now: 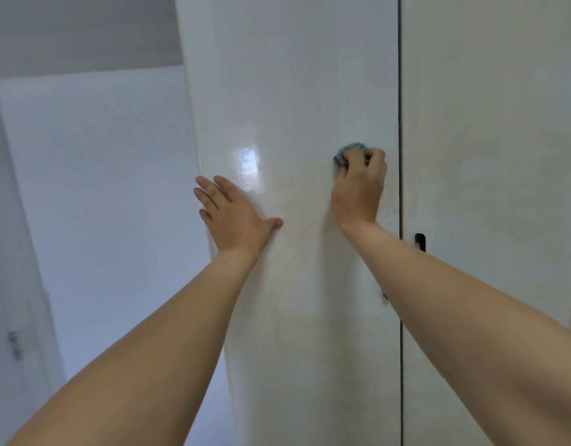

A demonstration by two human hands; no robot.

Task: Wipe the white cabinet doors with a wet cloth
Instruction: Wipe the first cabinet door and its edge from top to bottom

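Observation:
Two tall glossy white cabinet doors fill the view, the left door (297, 91) and the right door (490, 123), split by a dark vertical gap. My right hand (359, 185) grips a bunched blue-green cloth (348, 152) and holds it against the left door, close to the gap. My left hand (232, 214) lies flat on the same door near its left edge, fingers straight and pointing up-left. Most of the cloth is hidden under my fingers.
A small black handle (420, 242) sits on the right door just past the gap, partly behind my right forearm. A white wall (100, 188) lies left of the cabinet, with a door and its hinge (15, 344) at the far left.

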